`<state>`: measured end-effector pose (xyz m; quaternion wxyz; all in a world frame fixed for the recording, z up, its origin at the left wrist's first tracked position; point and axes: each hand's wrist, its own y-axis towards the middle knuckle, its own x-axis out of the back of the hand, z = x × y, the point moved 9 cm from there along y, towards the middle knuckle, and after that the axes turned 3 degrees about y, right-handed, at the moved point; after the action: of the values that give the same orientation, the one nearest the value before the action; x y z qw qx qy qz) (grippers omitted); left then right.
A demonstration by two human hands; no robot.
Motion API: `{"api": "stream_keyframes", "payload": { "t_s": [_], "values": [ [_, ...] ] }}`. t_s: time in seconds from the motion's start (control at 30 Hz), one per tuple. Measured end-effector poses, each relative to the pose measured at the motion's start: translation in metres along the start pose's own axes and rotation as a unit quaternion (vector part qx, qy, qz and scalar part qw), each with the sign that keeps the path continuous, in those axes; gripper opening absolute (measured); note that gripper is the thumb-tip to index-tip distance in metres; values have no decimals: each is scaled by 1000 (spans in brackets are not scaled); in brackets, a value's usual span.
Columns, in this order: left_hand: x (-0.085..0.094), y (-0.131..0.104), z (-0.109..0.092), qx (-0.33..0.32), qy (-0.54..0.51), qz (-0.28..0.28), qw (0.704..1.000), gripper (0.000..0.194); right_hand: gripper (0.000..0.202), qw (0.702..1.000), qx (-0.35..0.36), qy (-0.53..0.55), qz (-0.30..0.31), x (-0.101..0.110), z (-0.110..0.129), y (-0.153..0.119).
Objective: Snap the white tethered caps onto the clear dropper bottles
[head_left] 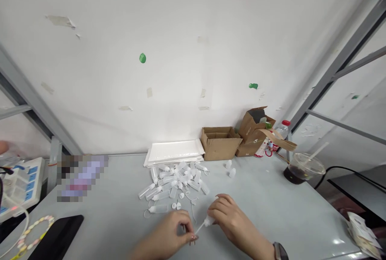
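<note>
Over a desk [271, 211], the right hand [229, 220] clasps a small white bottle [208, 221] while the left hand [175, 230] pinches its thin stem [200, 228]; a light, straight grip should prevent bending.

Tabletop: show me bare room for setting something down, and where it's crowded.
Bare tabletop: right, between the right hand and the drink cup; left, between the black phone and the small bottles. Crowded: amid those bottles, and along the wall, with the white stack, cardboard box and paper bag.
</note>
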<state>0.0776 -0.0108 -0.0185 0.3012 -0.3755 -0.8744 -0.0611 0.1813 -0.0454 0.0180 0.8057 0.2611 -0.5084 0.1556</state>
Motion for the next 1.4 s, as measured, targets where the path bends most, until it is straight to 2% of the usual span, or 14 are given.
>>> {"api": "stream_keyframes", "payload": {
  "t_s": [0.17,0.23,0.37,0.47,0.53,0.6,0.67,0.8,0.93,1.03,1.1,1.17,1.27,1.4],
  "values": [
    [2,4,-8,-18,115,-5,993,15,20,998,-57,28,-6,-6,-23,-7],
    [-2,3,-6,-29,168,7,985,14,19,997,-72,16,-34,-9,-38,-15],
    [-6,-1,10,-23,217,17,976,15,20,975,-134,-30,-172,11,-86,-44],
    [1,5,20,-2,262,-37,964,19,33,934,-220,-28,-281,32,-124,-71],
    [5,12,22,7,300,-68,951,23,47,894,-305,-5,-328,39,-148,-86],
    [9,17,24,15,321,-97,942,23,55,850,-400,36,-342,35,-169,-97],
    [14,19,25,12,308,-136,942,20,56,822,-458,66,-334,26,-183,-100],
    [31,9,30,-7,237,-222,946,22,47,828,-470,78,-297,11,-196,-88],
    [49,-7,54,17,191,-283,940,31,45,837,-471,78,-268,3,-196,-87],
    [62,-19,78,40,170,-323,930,42,58,823,-491,36,-284,4,-178,-94],
    [67,-26,91,58,151,-340,926,45,57,819,-492,20,-294,0,-158,-90],
    [69,-29,97,73,133,-348,925,47,48,860,-437,39,-262,-13,-135,-66],
    [63,-28,95,75,117,-337,931,51,31,922,-340,32,-183,-37,-104,-21],
    [53,-27,89,60,107,-321,939,51,21,934,-326,-13,-148,-48,-99,0]
  ]
}}
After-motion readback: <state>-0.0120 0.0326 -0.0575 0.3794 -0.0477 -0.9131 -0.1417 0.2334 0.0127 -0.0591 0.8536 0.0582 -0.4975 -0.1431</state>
